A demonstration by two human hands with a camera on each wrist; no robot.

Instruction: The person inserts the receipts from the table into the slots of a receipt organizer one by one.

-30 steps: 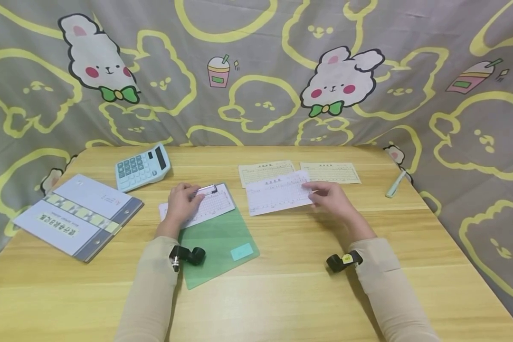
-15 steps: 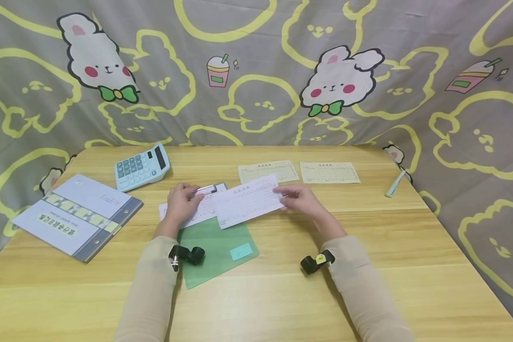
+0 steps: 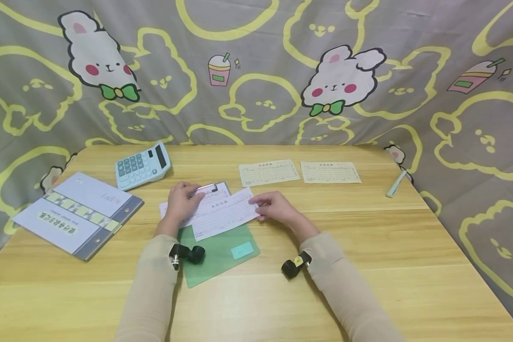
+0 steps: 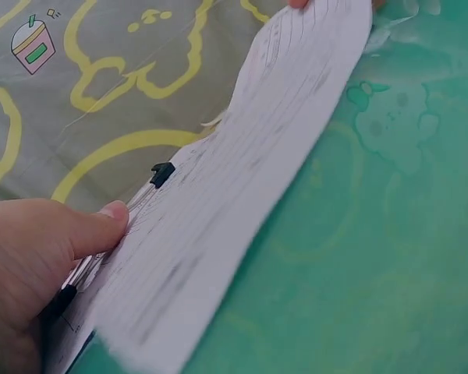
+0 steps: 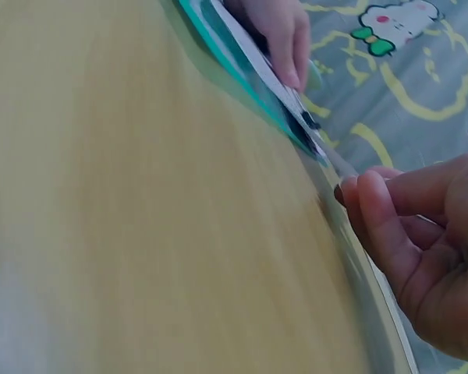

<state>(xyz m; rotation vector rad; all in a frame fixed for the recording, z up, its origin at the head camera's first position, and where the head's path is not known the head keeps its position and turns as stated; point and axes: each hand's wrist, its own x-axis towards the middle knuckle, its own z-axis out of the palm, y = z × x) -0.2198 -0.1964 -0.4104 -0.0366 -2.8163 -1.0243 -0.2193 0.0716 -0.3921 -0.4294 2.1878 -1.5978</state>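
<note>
My left hand (image 3: 184, 204) grips the top edge of a green clipboard (image 3: 213, 261), its thumb (image 4: 101, 230) lying on the metal clip (image 3: 207, 188). White printed sheets are under that clip. With thumb and fingers, my right hand (image 3: 275, 209) pinches the right end of a white printed form slip (image 3: 224, 218). The slip slants over the clipboard and covers part of the sheets there. In the left wrist view the slip (image 4: 234, 179) spans above the green board, bowed along its length. The right wrist view shows the pinching fingertips (image 5: 363, 187) close to the clip end of the clipboard.
Two yellowish form slips lie at the back, one left (image 3: 269, 173) and one right (image 3: 330, 172). A light blue calculator (image 3: 142, 166) and a bound ledger (image 3: 79, 216) are on the left. A pale green pen (image 3: 395, 184) lies by the right table edge.
My right hand has carried the white slip leftward and toward me, from in front of the yellowish slips to over the clipboard. The left hand has stayed at the clip.
</note>
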